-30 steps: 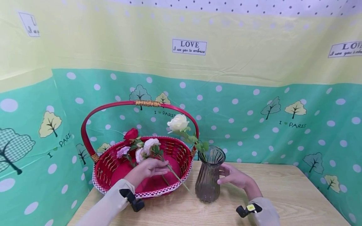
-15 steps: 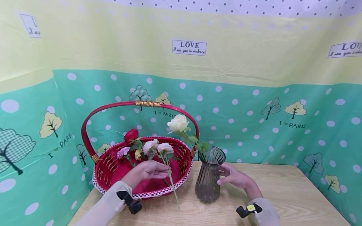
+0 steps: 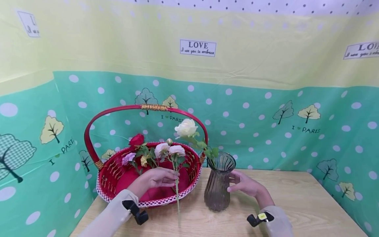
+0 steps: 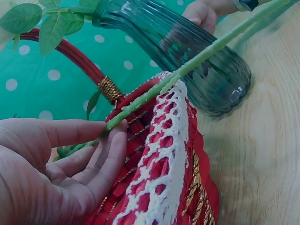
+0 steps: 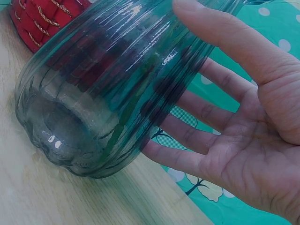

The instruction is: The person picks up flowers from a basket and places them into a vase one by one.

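My left hand (image 3: 161,177) pinches the green stem (image 4: 201,55) of a pale pink flower (image 3: 177,150) between thumb and fingers, over the front of the red basket (image 3: 160,201). The stem's lower end points down past the lace rim, towards the table. My right hand (image 3: 245,185) holds the ribbed glass vase (image 3: 217,192) from its right side, thumb at the front and fingers reaching behind. The vase stands upright on the table. A white rose (image 3: 186,127) leans out of it to the left, its stem (image 5: 124,119) visible through the glass.
A red rose (image 3: 137,140), a lilac flower (image 3: 128,158) and a small yellow flower (image 3: 143,161) lie in the basket. Its tall arched handle (image 3: 118,110) rises above them. Behind the wooden table (image 3: 296,197) hangs a dotted green and yellow cloth (image 3: 254,108).
The left hand has lifted and turned the pale pink flower: its blooms moved right and its stem swung from slanting to nearly vertical. The right hand and vase have stayed in place.
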A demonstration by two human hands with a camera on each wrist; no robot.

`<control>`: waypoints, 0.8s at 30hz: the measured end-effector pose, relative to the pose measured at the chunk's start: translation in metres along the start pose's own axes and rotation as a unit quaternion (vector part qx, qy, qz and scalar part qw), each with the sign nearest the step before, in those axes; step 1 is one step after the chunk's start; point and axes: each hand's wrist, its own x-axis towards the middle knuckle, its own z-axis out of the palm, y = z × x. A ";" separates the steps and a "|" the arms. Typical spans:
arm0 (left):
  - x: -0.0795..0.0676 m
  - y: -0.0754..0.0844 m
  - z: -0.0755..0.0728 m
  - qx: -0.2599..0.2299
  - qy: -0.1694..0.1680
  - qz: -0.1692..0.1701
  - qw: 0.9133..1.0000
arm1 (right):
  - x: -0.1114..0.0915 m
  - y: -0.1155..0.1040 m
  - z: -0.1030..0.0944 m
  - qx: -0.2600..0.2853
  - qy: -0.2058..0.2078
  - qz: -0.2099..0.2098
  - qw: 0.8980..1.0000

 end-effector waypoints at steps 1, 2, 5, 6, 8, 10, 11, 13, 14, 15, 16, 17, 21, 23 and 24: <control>0.000 0.000 0.000 0.001 -0.003 0.001 1.000 | 0.000 0.000 0.000 -0.001 0.000 -0.002 1.000; 0.000 0.001 0.000 0.003 -0.006 0.004 1.000 | 0.001 0.000 0.000 -0.001 -0.001 -0.003 1.000; -0.002 0.003 -0.001 0.001 -0.003 0.010 1.000 | 0.002 0.000 -0.001 -0.003 -0.002 -0.006 1.000; -0.002 0.003 -0.001 0.000 0.000 0.011 1.000 | 0.002 0.000 -0.001 -0.002 -0.002 -0.006 1.000; -0.002 0.004 -0.001 -0.002 0.007 0.011 1.000 | 0.002 0.000 -0.002 -0.001 -0.003 -0.005 1.000; -0.002 0.005 -0.001 -0.006 0.014 0.008 1.000 | 0.001 0.001 -0.002 0.001 -0.005 -0.005 1.000; -0.002 0.005 -0.001 -0.008 0.016 0.006 1.000 | 0.001 0.001 -0.002 0.003 -0.005 -0.003 1.000; -0.002 0.005 0.000 -0.013 0.019 0.003 1.000 | 0.001 0.001 -0.002 0.008 -0.006 -0.001 1.000; -0.002 0.005 0.000 -0.016 0.018 0.002 1.000 | 0.001 0.002 -0.002 0.009 -0.007 -0.001 1.000; -0.002 0.005 0.000 -0.017 0.017 0.002 1.000 | 0.001 0.002 -0.002 0.010 -0.007 -0.002 1.000; -0.002 0.005 0.000 -0.020 0.015 0.002 1.000 | 0.001 0.002 -0.001 0.011 -0.006 -0.001 1.000; -0.003 0.006 0.000 -0.022 0.012 0.002 1.000 | 0.001 0.002 -0.001 0.012 -0.005 -0.002 1.000; -0.006 0.009 -0.002 -0.024 -0.010 0.006 1.000 | 0.000 0.002 0.000 0.005 -0.003 -0.008 1.000; -0.007 0.011 -0.003 -0.021 -0.023 0.009 0.999 | 0.000 0.001 0.000 0.002 -0.002 -0.006 1.000; -0.008 0.011 -0.004 -0.020 -0.029 0.011 0.999 | 0.000 0.000 0.000 0.000 -0.001 -0.004 1.000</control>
